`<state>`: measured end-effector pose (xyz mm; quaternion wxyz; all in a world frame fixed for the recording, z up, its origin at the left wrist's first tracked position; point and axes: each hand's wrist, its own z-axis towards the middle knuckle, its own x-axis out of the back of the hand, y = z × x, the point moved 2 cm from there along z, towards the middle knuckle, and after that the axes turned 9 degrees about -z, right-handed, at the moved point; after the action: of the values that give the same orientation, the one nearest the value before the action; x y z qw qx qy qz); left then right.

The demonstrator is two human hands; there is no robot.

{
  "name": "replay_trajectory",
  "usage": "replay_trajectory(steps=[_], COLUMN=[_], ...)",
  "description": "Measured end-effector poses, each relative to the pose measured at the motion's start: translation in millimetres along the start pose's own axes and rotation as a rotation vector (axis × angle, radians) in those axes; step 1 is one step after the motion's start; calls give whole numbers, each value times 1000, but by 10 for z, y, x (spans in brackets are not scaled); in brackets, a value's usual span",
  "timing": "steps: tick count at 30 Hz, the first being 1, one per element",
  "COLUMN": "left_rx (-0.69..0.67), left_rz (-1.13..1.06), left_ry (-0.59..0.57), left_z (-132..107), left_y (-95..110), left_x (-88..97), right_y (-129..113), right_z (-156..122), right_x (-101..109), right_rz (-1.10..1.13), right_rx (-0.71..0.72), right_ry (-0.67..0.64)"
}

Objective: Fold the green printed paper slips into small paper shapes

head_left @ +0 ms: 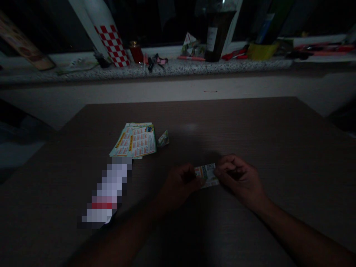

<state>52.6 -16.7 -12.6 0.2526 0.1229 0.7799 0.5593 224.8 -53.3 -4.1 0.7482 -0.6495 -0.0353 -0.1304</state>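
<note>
A small folded piece of printed paper [209, 175], with coloured print and a square code, is held between my two hands just above the table. My left hand [179, 185] pinches its left side, thumb on top. At the paper's right edge, the thumb and fingers of my right hand [241, 180] are closed on it. Farther left lies a fanned stack of printed paper slips [142, 142]. Beside that stack stands a small folded paper piece [164, 139] with a pointed top.
A lit, pixelated phone-like object [107, 191] lies left of my left forearm on the dark wooden table [236, 122]. Behind, the stone windowsill [172, 69] holds a red-and-white checkered bottle [114, 44], a dark bottle [217, 37], a yellow pot [261, 51] and pens.
</note>
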Motion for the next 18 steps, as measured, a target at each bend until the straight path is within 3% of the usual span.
replay_trajectory(steps=[4,13,16,18], left_rx=[30,47,-31,-159], left_rz=[-2,-245,-250,-260], left_ry=[-112,-100,-72,-61], left_z=[-22,5,-10,-30], left_y=[-9,4,36,78], left_x=[-24,2,2,16], right_y=[8,-73,-73,-72], right_z=[-13,-37,-28,-23], right_x=[44,116,134,157], right_rz=[4,-198,-198,-181], right_rx=[51,362,341,307], right_ry=[10,-117,-86,-63])
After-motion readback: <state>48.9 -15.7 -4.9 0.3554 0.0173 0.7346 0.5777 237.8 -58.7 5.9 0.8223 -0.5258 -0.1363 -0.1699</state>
